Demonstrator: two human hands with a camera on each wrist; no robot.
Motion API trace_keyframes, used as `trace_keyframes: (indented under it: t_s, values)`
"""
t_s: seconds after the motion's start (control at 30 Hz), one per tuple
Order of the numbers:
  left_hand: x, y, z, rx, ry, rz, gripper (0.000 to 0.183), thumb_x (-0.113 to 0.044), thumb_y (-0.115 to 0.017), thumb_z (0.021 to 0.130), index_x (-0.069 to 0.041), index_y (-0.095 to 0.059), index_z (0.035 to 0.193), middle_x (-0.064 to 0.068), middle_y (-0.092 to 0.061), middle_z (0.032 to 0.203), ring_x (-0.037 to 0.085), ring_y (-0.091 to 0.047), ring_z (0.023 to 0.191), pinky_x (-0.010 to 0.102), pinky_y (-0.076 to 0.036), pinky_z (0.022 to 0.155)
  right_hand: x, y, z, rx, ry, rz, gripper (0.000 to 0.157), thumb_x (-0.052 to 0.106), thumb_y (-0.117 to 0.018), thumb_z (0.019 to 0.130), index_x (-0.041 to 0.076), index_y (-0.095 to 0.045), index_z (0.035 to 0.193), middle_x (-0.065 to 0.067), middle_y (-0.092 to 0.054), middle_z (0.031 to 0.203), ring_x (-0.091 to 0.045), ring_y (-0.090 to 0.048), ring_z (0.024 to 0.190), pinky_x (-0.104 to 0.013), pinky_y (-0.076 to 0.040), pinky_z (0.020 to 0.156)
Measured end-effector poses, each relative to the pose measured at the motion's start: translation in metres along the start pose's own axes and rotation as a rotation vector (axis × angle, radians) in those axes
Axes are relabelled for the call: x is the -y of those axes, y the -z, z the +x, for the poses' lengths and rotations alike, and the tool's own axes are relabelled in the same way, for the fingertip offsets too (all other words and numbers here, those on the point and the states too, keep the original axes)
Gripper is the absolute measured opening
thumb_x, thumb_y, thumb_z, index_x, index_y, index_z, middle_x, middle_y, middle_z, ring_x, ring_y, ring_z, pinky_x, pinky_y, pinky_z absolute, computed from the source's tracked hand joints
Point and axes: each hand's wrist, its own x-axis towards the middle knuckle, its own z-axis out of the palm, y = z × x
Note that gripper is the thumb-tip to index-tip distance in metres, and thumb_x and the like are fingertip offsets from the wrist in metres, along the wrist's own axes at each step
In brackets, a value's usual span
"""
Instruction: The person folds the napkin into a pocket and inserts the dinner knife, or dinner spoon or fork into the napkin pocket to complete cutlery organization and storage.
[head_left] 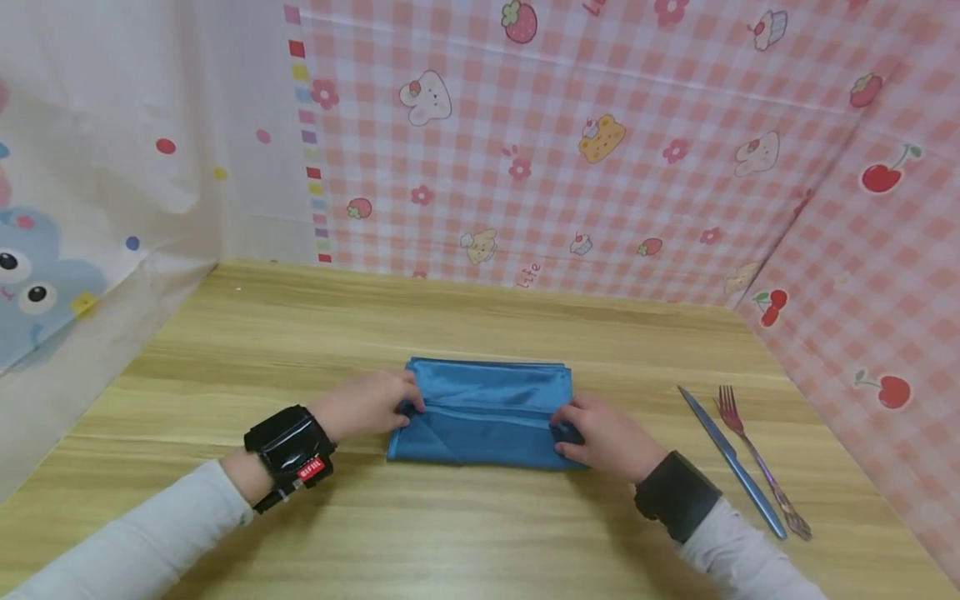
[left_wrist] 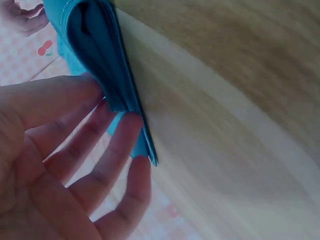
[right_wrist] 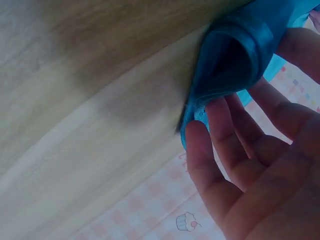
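A shiny blue cloth napkin lies folded into a wide rectangle on the table, a raised fold running across its middle. At its left end my left hand pinches that fold, the thumb on the near side in the left wrist view and the fingertips at the layered edge of the napkin. My right hand grips the opposite end of the same fold. There the napkin bulges into an open loop, with fingertips right at its lower layers.
To the right of the napkin, a table knife and a fork lie side by side on the wood-grain table. A pink checked cloth wall stands behind and along the right, and a whitish printed sheet hangs at the left.
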Motion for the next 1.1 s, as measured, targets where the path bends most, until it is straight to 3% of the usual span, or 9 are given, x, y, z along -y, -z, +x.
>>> trace_keyframes:
  t_s: [0.2,0.37,0.47,0.57,0.7,0.8,0.93,1.0,1.1]
  values:
    - [-0.004,-0.002,-0.001,-0.015,-0.010,0.041,0.020,-0.012,-0.072,0.078,-0.013,-0.069,0.097,-0.001,-0.059,0.093,0.009,-0.056,0.079,0.024,-0.048,0.067,0.002,-0.002,-0.001,0.024,-0.032,0.006,0.029,0.028,-0.072,0.078,0.011,-0.064,0.101,-0.001,-0.059,0.094,-0.013,-0.054,0.086,-0.032,-0.050,0.075]
    - [-0.009,-0.003,-0.002,-0.074,-0.141,0.079,0.024,-0.014,-0.070,0.080,-0.013,-0.067,0.103,0.000,-0.059,0.099,0.011,-0.058,0.086,0.025,-0.050,0.072,0.007,-0.004,-0.001,-0.031,0.018,-0.014,0.028,0.033,-0.071,0.078,0.015,-0.065,0.099,0.002,-0.059,0.093,-0.010,-0.054,0.085,-0.030,-0.049,0.075]
    - [-0.011,-0.005,-0.001,-0.015,-0.186,0.034,0.027,-0.014,-0.068,0.082,-0.011,-0.064,0.109,0.002,-0.057,0.103,0.013,-0.057,0.090,0.025,-0.050,0.076,0.012,-0.004,-0.001,-0.023,0.067,-0.025,0.031,0.036,-0.070,0.079,0.015,-0.065,0.101,0.002,-0.058,0.093,-0.009,-0.053,0.082,-0.027,-0.048,0.072]
    - [-0.011,-0.008,-0.001,0.054,-0.166,-0.024,0.028,-0.014,-0.067,0.083,-0.011,-0.062,0.111,0.003,-0.054,0.104,0.012,-0.054,0.090,0.024,-0.049,0.076,0.016,-0.005,-0.001,0.019,0.078,-0.011,0.031,0.034,-0.069,0.080,0.014,-0.063,0.103,0.002,-0.056,0.094,-0.008,-0.051,0.080,-0.026,-0.048,0.071]
    - [-0.008,-0.008,0.001,0.080,-0.153,-0.056,0.027,-0.014,-0.066,0.084,-0.011,-0.063,0.110,0.003,-0.053,0.104,0.012,-0.052,0.091,0.024,-0.048,0.076,0.017,-0.004,0.002,0.070,0.069,0.016,0.030,0.031,-0.068,0.082,0.013,-0.061,0.105,0.001,-0.053,0.096,-0.008,-0.050,0.082,-0.026,-0.048,0.072]
    - [-0.002,-0.006,0.006,0.080,-0.152,-0.152,0.025,-0.014,-0.063,0.086,-0.012,-0.063,0.111,0.004,-0.053,0.106,0.014,-0.051,0.093,0.027,-0.047,0.078,0.013,0.001,0.005,0.140,0.043,0.100,0.028,0.030,-0.064,0.086,0.013,-0.060,0.107,0.001,-0.054,0.098,-0.009,-0.052,0.084,-0.027,-0.048,0.073]
    - [0.013,0.006,0.019,-0.035,-0.048,-0.224,0.026,-0.015,-0.058,0.089,-0.010,-0.061,0.114,0.008,-0.055,0.112,0.020,-0.055,0.096,0.033,-0.048,0.080,-0.006,0.014,0.017,0.133,-0.011,0.212,0.028,0.025,-0.059,0.089,0.007,-0.059,0.111,-0.007,-0.057,0.104,-0.020,-0.056,0.093,-0.034,-0.048,0.079]
    - [0.020,0.012,0.026,-0.109,0.033,-0.172,0.028,-0.017,-0.058,0.089,-0.009,-0.060,0.116,0.011,-0.056,0.115,0.022,-0.057,0.096,0.035,-0.049,0.079,-0.017,0.019,0.027,0.072,-0.052,0.198,0.030,0.023,-0.059,0.089,0.004,-0.058,0.113,-0.012,-0.058,0.107,-0.026,-0.056,0.099,-0.040,-0.047,0.084]
    - [0.032,0.013,0.035,-0.127,0.122,-0.069,0.032,-0.021,-0.058,0.089,-0.006,-0.059,0.118,0.013,-0.058,0.115,0.022,-0.059,0.093,0.035,-0.049,0.077,-0.030,0.018,0.043,-0.008,-0.092,0.108,0.033,0.020,-0.060,0.088,0.002,-0.058,0.116,-0.017,-0.059,0.111,-0.033,-0.055,0.106,-0.046,-0.045,0.090]
